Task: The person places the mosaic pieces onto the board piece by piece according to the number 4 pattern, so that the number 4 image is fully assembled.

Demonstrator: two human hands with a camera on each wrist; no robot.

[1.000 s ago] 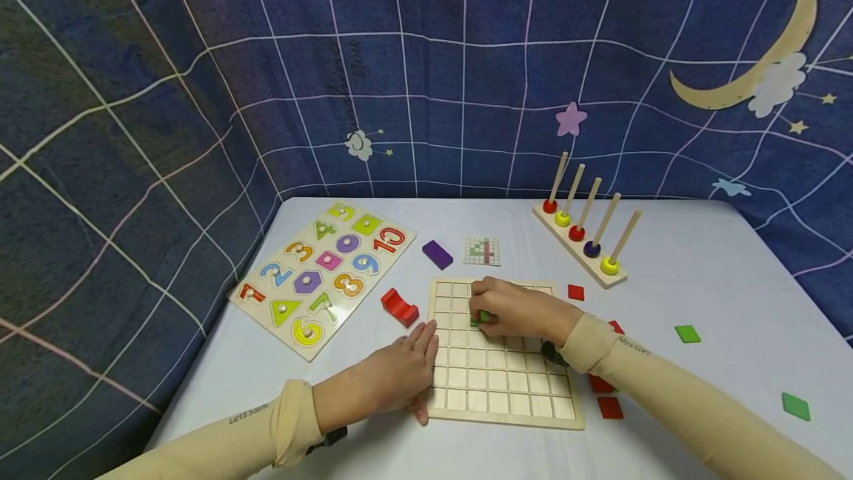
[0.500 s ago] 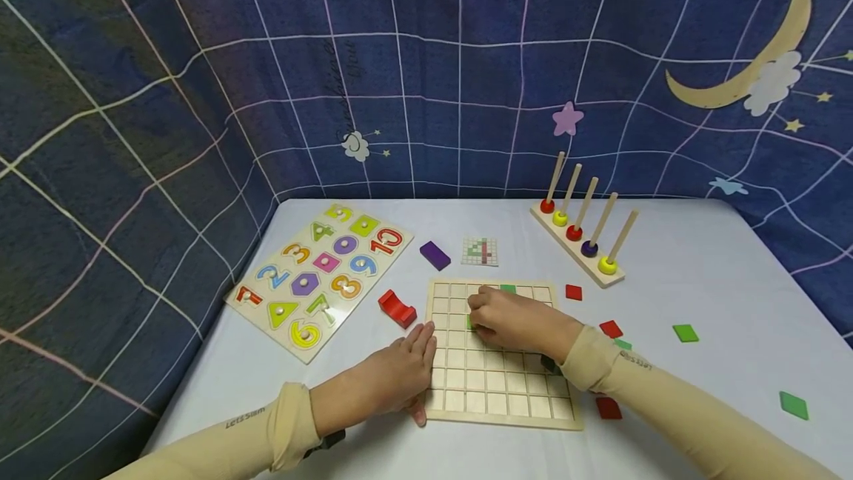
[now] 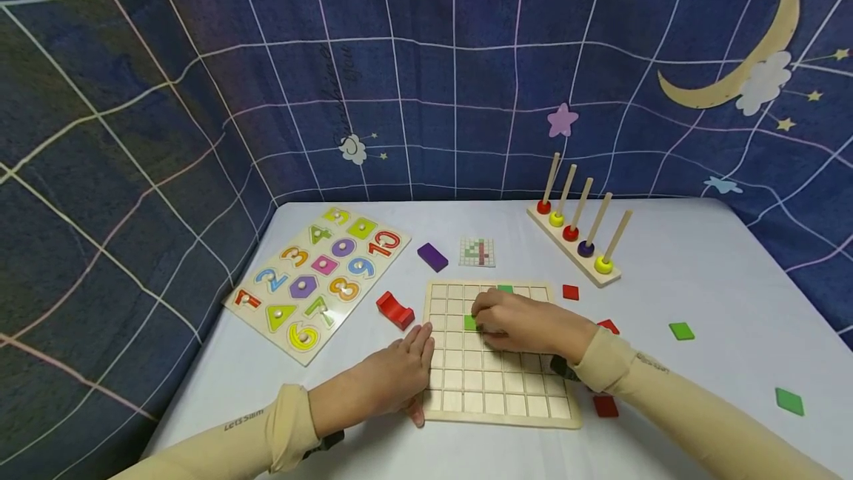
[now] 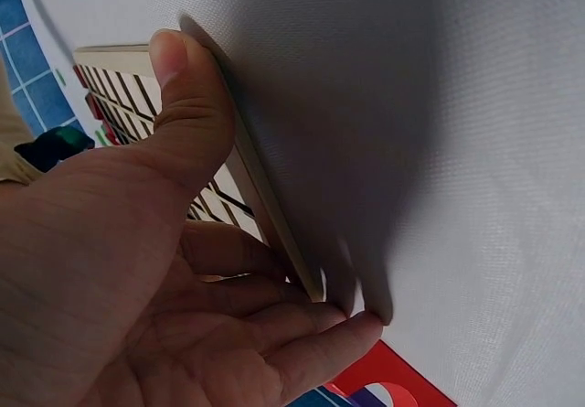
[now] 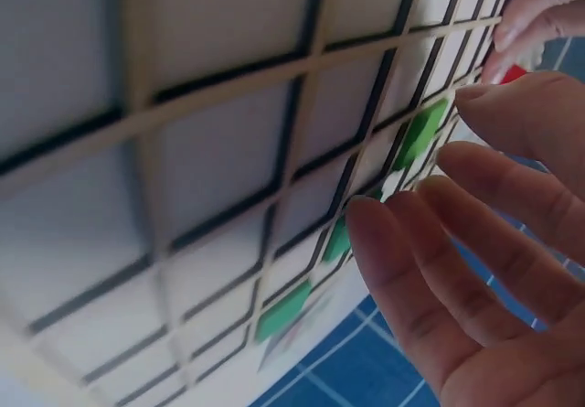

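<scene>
A wooden grid board (image 3: 496, 391) lies flat on the white table. My right hand (image 3: 481, 319) hovers over its upper middle with the fingers relaxed and nothing pinched. Just left of the fingertips a green tile (image 3: 469, 323) sits in a cell, and a second green tile (image 3: 505, 290) sits in the top row. In the right wrist view the fingers (image 5: 430, 215) spread above the grid, where three green tiles (image 5: 420, 133) lie in cells. My left hand (image 3: 403, 369) lies on the table against the board's left edge. In the left wrist view its thumb (image 4: 183, 87) rests on the board's rim (image 4: 265, 197).
A number-and-shape puzzle board (image 3: 316, 276) lies at the left. A red arch block (image 3: 395, 310), a purple block (image 3: 432, 257) and a pattern card (image 3: 477, 252) sit near the grid. A peg rack (image 3: 578, 235) stands behind. Loose red tiles (image 3: 606, 406) and green tiles (image 3: 681, 330) lie at the right.
My right hand, which pinched a green tile over the grid, has let go and drawn back slightly right, leaving the tile in its cell. The left hand has stayed put.
</scene>
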